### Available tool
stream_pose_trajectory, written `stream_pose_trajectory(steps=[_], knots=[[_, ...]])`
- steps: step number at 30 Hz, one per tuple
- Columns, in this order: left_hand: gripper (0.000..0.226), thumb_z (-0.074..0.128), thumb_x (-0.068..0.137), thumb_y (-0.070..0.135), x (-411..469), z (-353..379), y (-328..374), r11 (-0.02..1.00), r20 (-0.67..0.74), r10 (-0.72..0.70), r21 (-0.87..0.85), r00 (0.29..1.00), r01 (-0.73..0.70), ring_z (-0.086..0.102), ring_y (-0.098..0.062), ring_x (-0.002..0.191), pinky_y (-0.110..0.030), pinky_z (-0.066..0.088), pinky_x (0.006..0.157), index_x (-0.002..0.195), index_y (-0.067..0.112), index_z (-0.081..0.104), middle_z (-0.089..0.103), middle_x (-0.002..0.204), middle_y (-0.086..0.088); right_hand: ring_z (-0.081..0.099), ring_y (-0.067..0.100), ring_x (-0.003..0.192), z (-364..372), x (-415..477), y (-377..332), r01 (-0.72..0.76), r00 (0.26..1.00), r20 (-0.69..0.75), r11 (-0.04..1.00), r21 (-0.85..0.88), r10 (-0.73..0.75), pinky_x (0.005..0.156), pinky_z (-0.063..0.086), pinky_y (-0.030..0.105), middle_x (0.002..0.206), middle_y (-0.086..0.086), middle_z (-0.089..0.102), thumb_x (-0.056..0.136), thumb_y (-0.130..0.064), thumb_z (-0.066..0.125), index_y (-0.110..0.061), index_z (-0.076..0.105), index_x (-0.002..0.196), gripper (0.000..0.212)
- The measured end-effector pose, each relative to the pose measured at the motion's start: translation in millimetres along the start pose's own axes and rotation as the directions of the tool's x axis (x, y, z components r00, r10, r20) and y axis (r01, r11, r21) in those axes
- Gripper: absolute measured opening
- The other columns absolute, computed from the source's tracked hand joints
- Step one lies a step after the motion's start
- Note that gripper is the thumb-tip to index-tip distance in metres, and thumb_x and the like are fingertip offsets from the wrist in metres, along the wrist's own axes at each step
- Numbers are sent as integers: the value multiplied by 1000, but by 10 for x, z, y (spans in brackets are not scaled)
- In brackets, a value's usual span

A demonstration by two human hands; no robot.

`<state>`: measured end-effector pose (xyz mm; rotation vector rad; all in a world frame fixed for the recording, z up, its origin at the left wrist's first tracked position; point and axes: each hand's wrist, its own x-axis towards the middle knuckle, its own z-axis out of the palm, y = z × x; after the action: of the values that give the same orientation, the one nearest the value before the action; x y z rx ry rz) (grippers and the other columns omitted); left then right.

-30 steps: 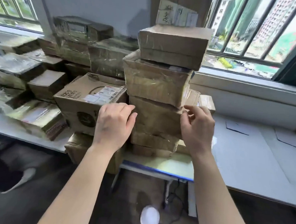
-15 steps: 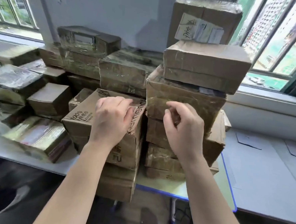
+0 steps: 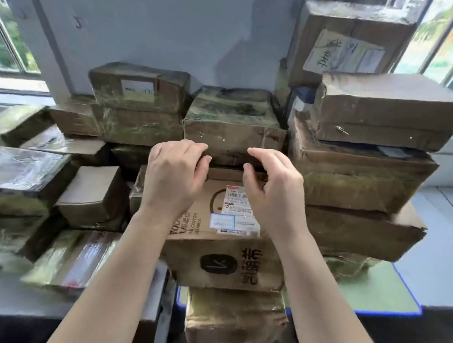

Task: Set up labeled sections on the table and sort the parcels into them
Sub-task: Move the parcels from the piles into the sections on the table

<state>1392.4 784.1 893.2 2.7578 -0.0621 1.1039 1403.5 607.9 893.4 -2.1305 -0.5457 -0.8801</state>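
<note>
Cardboard parcel [image 3: 227,264] under grips (L [image 3: 174,176], R [image 3: 272,192])

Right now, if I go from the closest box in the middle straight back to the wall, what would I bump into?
front taped box → printed box with shipping labels → crumpled taped box → grey wall
</note>
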Motion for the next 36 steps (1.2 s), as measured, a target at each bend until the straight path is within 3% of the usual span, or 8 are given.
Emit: stream_pose_trajectory(steps=[4,7,14,17,27,34,36], knots=[[31,48,95,30,147,61,-235,999,3,20,-35,1000,-20,60,-22,102,-35,34,95,114,13,66,67,109,-3,54,20,122,254,216,18,-96,992,74,993,-74,102,105,40,25,125,11,63,97,-17,55,-3,63,124,32],[32,46,96,30,278,132,-341,998,7,19,-52,1000,-18,59,-21,101,-34,34,94,115,14,65,67,109,-2,41,25,136,385,453,78,-204,969,112,971,-126,219,112,30,29,140,17,52,99,-22,52,-5,58,132,38],[36,42,96,33,472,284,-471,997,16,-29,-65,999,30,59,-20,102,-35,35,95,117,15,64,66,111,-1,23,37,143,549,871,246,-391,899,115,892,-227,423,117,18,41,156,22,26,100,-31,47,-8,40,146,51],[36,42,95,33,482,343,-485,997,11,-38,-66,999,38,59,-20,101,-35,35,95,116,15,65,67,110,0,22,40,141,626,877,354,-420,875,134,867,-267,465,116,17,41,156,25,23,99,-30,47,-8,39,147,52],[34,42,95,31,532,435,-559,993,-10,-94,-71,996,93,59,-20,99,-34,36,93,115,15,64,66,106,1,29,43,134,704,877,597,-398,895,65,857,-327,441,116,20,44,149,27,33,92,-26,59,-2,43,142,57],[29,45,96,30,510,448,-594,990,17,-119,-72,993,120,60,-22,99,-37,38,93,111,13,63,66,105,-1,27,40,140,766,906,569,-489,848,67,825,-283,526,115,22,40,155,24,22,95,-23,59,-3,32,147,62],[28,45,96,30,497,443,-605,989,19,-127,-76,992,128,60,-21,98,-37,38,93,110,13,63,65,104,-1,33,38,138,767,923,572,-513,839,55,821,-250,541,112,26,38,152,24,27,93,-21,62,-2,33,145,62]])
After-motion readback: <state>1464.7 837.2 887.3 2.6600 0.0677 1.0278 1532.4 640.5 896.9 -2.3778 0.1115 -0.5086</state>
